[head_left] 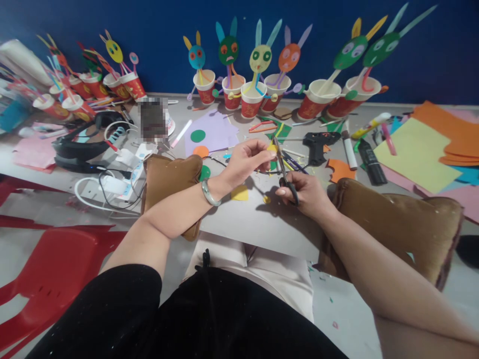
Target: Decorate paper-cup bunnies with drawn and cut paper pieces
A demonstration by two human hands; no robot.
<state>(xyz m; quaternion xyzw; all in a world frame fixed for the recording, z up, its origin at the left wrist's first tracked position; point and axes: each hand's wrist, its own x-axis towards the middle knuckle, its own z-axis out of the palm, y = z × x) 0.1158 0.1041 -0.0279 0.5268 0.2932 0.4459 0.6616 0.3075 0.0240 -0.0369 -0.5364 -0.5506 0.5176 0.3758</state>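
My left hand [249, 160] pinches a small piece of yellow paper [272, 148] above the table. In my right hand [305, 192] is a pair of scissors [283, 172], its blades pointing up and away from me, beside the yellow piece. Whether the blades touch the paper I cannot tell. Below the hands lie a yellow paper scrap [239, 193] and a small yellow disc [267, 199]. Left of my left hand are a green circle [198, 135] and an orange circle [201, 151] on purple paper [215, 129].
Paper cups with rabbit-like figures [253, 97] line the blue wall. A black glue gun [315, 148], markers [371, 162] and coloured sheets [419, 154] lie right. Brown cushions [168, 182] rest on both sides. A power strip [129, 184] with cables and a red chair [56, 269] are left.
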